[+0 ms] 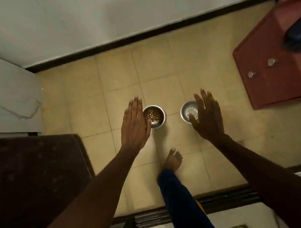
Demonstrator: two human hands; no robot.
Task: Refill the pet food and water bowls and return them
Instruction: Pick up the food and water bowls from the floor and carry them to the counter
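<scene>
Two steel bowls stand side by side on the tiled floor. The food bowl (155, 116) on the left holds brown kibble. The water bowl (188, 112) on the right holds clear water. My left hand (134, 124) hovers flat above the left edge of the food bowl, fingers straight and holding nothing. My right hand (208, 116) is spread flat over the right side of the water bowl and covers part of its rim, also holding nothing. I cannot tell how far above the bowls the hands are.
My bare foot (173, 160) and blue trouser leg stand just behind the bowls. A red cabinet (272, 75) is at the right, a dark brown surface (32, 182) at the left, a white wall with black skirting (138, 39) beyond, and a dark threshold (220, 201) near me.
</scene>
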